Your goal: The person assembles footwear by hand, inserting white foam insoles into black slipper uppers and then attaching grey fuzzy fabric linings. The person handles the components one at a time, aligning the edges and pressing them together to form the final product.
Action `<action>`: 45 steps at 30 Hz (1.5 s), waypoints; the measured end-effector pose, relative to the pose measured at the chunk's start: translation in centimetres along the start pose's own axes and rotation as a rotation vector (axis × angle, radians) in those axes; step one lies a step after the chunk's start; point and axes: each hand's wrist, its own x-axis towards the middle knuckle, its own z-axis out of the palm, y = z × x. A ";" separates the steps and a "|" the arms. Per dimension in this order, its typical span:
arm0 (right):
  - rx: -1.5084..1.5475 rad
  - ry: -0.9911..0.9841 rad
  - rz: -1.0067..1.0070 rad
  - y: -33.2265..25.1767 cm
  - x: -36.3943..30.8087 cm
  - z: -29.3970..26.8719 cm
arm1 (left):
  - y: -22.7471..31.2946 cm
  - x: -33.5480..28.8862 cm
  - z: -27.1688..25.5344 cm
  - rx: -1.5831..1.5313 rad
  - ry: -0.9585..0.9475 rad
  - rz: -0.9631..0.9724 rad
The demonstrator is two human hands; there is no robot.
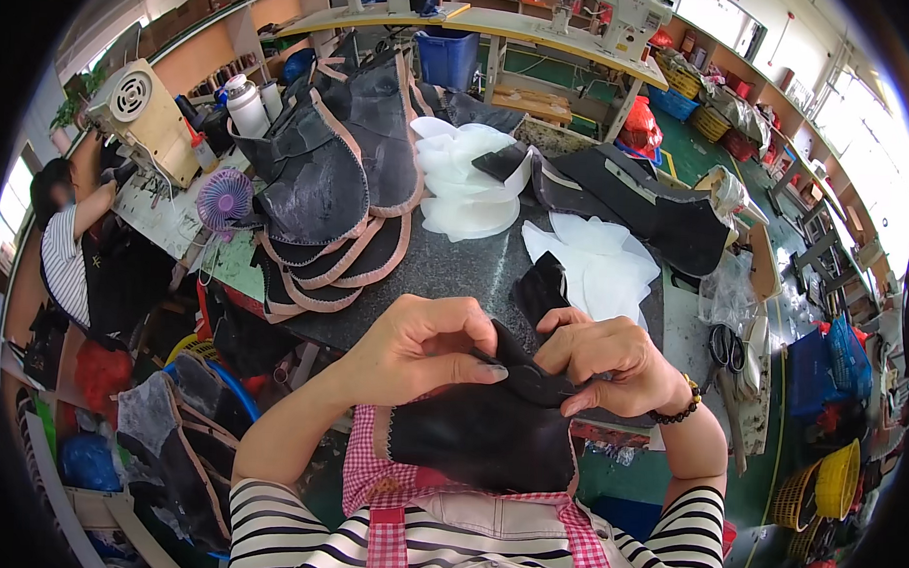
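A black leather piece with a pale zigzag-cut edge (479,440), seemingly a boot upper, hangs in front of my chest. My left hand (417,348) pinches its folded top edge between thumb and fingers. On the other side of the same fold, my right hand (612,365) grips with curled fingers, thumb underneath. Just beyond my hands, a small black piece (542,287) lies against a fan of white, translucent stiffener sheets (596,259). A second pile of white sheets (468,189) sits farther back on the dark worktable (430,268).
Stacked black boot uppers (313,184) fill the table's left side, beside a purple fan (224,198). More black uppers (657,206) lie right, with scissors (726,347) at the edge. Another person (71,241) sits far left near a sewing machine (130,117). Yellow baskets (836,481) stand lower right.
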 end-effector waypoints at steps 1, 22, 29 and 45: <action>-0.009 -0.008 -0.005 0.1 -0.2 -0.1 | 0.1 -0.2 0.2 -0.012 0.023 -0.023; -0.405 0.254 -0.190 -1.3 0.9 4.3 | 1.3 -1.7 1.7 0.306 0.034 0.392; -0.397 0.259 -0.186 -1.1 0.9 4.3 | 1.8 -2.0 2.0 0.384 0.068 0.209; -0.352 0.258 -0.233 -1.4 1.1 4.3 | 3.8 -1.5 2.3 0.083 0.091 -0.047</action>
